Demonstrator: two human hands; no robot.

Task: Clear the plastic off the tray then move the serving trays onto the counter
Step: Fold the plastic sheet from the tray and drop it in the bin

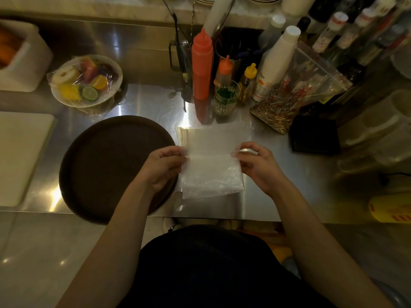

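A round dark brown serving tray [104, 165] lies on the steel counter [278, 174], its near edge hanging over the counter's front. Just right of it, a clear plastic sheet [211, 161] is held folded above the counter. My left hand [164, 165] pinches the sheet's left edge, over the tray's right rim. My right hand [255, 163] pinches its right edge. The tray's surface looks bare. The sheet's far part rests flat on the steel.
A plate of wrapped fruit [86, 81] sits behind the tray. Squeeze bottles [201, 63], a glass of green herbs [225, 98], a bag of chilies [295, 94] and a black box [314, 135] crowd the back right. A white cutting board [20, 156] lies at left.
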